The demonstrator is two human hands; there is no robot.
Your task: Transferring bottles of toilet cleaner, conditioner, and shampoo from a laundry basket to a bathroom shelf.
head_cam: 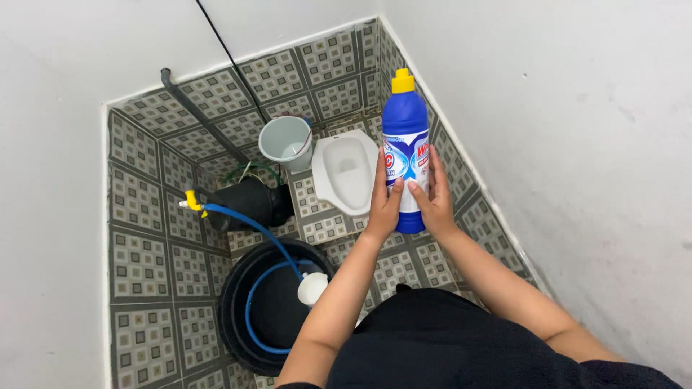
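Note:
I hold a blue plastic cleaner bottle [404, 122] with a yellow cap upright in front of me, above the tiled floor. My left hand [384, 205] clasps its left side and my right hand [433, 199] clasps its right side, thumbs on the label. Below and to the left of the bottle lies a white squat toilet pan [344, 171] set in the floor.
A pale bucket [286, 142] stands behind the toilet. A black pot [249, 202] sits by a yellow tap [192, 201] with a blue hose [259, 230] leading into a large black tub [238, 302]. White walls close in on both sides; patterned tiles [144, 266] cover the floor.

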